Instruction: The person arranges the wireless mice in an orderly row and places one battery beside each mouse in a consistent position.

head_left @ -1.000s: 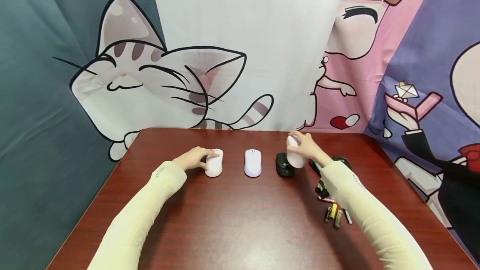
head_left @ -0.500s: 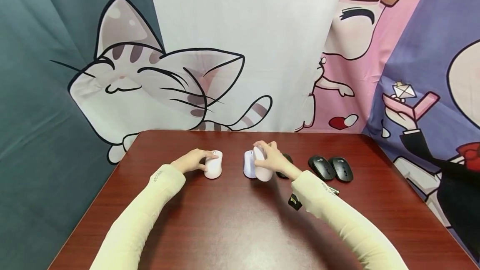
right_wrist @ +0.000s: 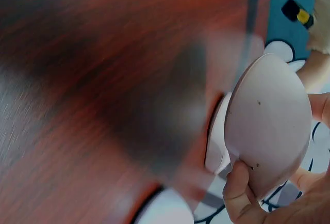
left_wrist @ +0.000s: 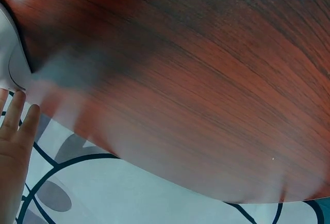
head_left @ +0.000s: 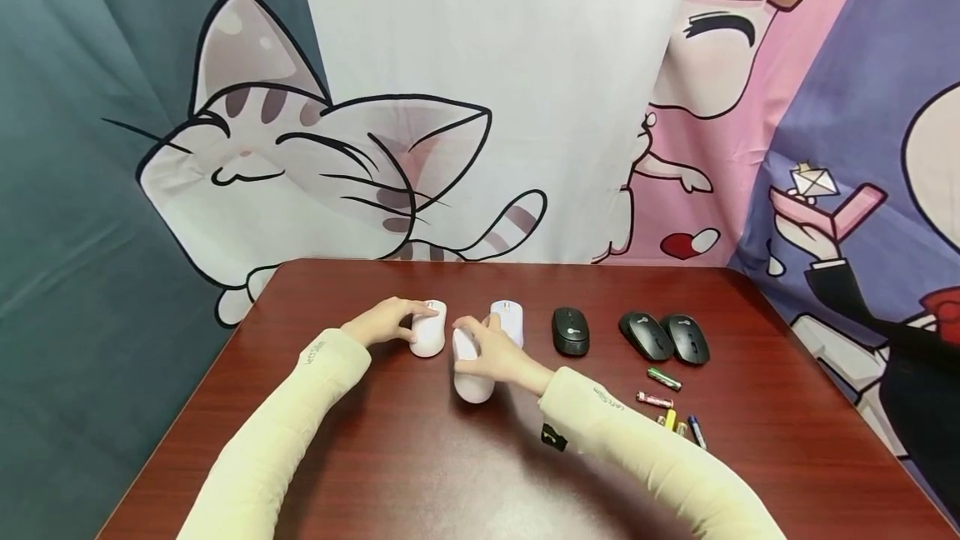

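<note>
My left hand (head_left: pixel 381 322) grips a white computer mouse (head_left: pixel 430 332), which rests on the table. In the left wrist view, part of that mouse (left_wrist: pixel 14 48) shows at the left edge, the hand's fingertips (left_wrist: pixel 19 97) against it. Thumb and fingers of my right hand (head_left: pixel 498 350) hold a second white mouse (head_left: pixel 474 386), raised and tilted. The right wrist view shows the smooth underside of this held mouse (right_wrist: pixel 270 115), with the mouse at the left hand partly behind it. A pale lavender mouse (head_left: pixel 508 319) lies just beyond the right hand, partly hidden by it.
Right of the lavender mouse lies a black mouse (head_left: pixel 571 332). Two more black mice (head_left: pixel 647 336) sit side by side further right. Several loose batteries (head_left: pixel 664 379) lie before them, some partly behind the right sleeve (head_left: pixel 637 440). A printed cloth (head_left: pixel 487 148) hangs behind the table's far edge.
My right hand has carried its white mouse leftward from above the single black mouse, past the lavender one, and nearer the left hand. The left hand stays at its mouse.
</note>
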The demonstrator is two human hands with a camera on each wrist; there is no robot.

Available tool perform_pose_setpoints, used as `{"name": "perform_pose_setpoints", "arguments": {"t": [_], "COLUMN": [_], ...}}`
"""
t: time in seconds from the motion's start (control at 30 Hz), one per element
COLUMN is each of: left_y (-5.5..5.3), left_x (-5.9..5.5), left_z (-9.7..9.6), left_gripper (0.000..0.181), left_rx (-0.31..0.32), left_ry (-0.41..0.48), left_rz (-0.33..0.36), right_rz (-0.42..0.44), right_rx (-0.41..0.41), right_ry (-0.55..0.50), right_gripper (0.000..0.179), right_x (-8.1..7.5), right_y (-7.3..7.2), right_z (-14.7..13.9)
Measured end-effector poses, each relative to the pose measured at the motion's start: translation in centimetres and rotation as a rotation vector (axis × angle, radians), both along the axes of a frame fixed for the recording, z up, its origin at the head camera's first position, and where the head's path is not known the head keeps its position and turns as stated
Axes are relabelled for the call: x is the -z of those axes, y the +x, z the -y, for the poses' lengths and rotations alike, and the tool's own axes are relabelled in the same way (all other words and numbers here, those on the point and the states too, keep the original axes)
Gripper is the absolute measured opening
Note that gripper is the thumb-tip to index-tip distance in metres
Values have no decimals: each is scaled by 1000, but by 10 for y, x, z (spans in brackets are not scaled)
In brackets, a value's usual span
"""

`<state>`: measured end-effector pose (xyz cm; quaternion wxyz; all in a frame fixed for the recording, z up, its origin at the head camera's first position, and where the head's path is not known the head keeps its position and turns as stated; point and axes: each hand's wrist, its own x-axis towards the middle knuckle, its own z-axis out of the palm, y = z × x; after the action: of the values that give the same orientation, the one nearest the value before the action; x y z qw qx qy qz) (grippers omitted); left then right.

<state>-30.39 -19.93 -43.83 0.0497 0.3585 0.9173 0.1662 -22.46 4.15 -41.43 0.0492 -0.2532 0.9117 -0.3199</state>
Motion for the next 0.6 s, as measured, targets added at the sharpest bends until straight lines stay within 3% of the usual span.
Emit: {"name": "perform_pose_setpoints", "arguments": {"t": [0.6], "left_y": [0], "left_x": [2], "left_z": [2], "left_gripper": [53], "left_rx": [25], "left_ry": [28], "left_rz": [-44], "right_rz": [45], "right_rx": [-47], "right_ry": [162], "right_gripper": [58], "right_x": [10], "right_y": [18], "right_z": [55]}}
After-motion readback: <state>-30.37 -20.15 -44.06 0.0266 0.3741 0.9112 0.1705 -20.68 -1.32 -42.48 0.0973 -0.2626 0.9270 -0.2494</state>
